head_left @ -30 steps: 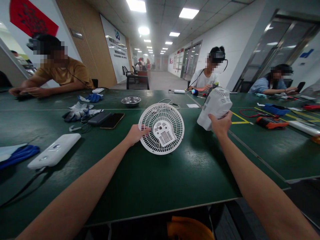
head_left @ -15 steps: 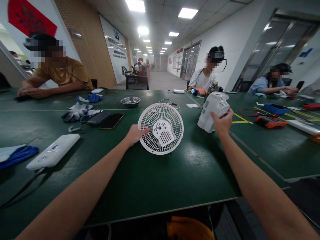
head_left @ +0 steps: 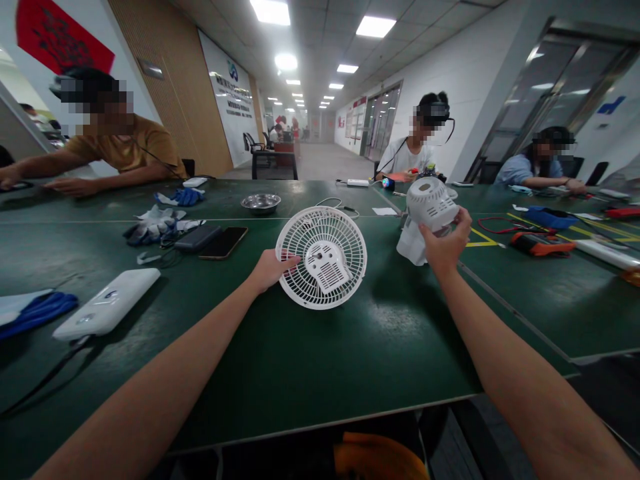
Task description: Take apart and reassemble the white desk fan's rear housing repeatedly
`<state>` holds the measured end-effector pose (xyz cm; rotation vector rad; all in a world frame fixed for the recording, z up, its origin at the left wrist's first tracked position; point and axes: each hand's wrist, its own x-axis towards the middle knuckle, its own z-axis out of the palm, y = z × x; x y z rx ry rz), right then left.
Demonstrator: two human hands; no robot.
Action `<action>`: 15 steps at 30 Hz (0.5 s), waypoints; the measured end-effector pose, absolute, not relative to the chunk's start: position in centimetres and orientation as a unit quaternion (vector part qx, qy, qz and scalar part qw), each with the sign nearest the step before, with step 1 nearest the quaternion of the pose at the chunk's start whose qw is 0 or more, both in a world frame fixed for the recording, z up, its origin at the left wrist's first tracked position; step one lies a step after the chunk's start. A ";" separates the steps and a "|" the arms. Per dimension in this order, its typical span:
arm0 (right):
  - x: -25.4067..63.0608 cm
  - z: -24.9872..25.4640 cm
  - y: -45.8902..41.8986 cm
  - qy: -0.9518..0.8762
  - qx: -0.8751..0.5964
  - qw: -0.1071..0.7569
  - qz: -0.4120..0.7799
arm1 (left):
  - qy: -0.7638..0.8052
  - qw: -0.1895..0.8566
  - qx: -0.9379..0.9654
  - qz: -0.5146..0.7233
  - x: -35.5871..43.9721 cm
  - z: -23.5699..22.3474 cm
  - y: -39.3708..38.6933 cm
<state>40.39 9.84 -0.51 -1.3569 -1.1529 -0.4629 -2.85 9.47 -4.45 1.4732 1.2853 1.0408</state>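
Note:
A round white fan grille (head_left: 295, 283), with a vented motor housing at its centre, tilts up from the green table. My left hand (head_left: 270, 272) grips its left rim, the thumb on the near side and fingers partly visible through the slots. To the right, my right hand (head_left: 449, 241) is closed on a white vented plastic cover (head_left: 429, 201) with a rounded top and a hole in it. Directly below and behind that cover stands another white plastic part (head_left: 413, 243); whether the two are joined I cannot tell.
Left of the grille lie a phone (head_left: 223, 243), a dark power bank (head_left: 199, 238), gloves (head_left: 157, 225) and a white power bank (head_left: 107, 303) with a cable. A metal bowl (head_left: 261, 203) sits behind. An orange multimeter (head_left: 543, 244) lies right. Several people sit across the table.
My right hand has turned the white vented cover, so its rounded top now leans leftward and towards me, with the part below showing more separately. My left hand and the grille stay put.

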 end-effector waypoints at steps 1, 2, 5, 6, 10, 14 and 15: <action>39.8 -0.3 9.5 -0.510 -0.580 0.602 -0.204 | 0.517 0.446 0.599 0.419 -2.9 -4.5 9.5; 39.2 -0.1 9.3 -0.523 -0.571 0.600 -0.200 | 0.515 0.446 0.601 0.417 -2.9 -4.5 9.5; 36.8 0.1 8.8 -0.572 -0.557 0.581 -0.158 | 0.522 0.440 0.598 0.420 -2.9 -4.7 9.7; 35.9 -0.1 8.8 -0.589 -0.561 0.566 -0.137 | 0.524 0.438 0.597 0.421 -2.9 -4.7 9.7; 33.0 -1.7 8.9 -0.634 -0.591 0.497 -0.051 | 0.517 0.444 0.593 0.430 -2.7 -4.8 9.7; 31.9 -3.4 9.4 -0.648 -0.616 0.447 0.016 | 0.517 0.447 0.589 0.430 -2.7 -4.7 9.6; 31.9 -3.7 9.5 -0.647 -0.625 0.436 0.028 | 0.516 0.447 0.591 0.430 -2.7 -4.7 9.6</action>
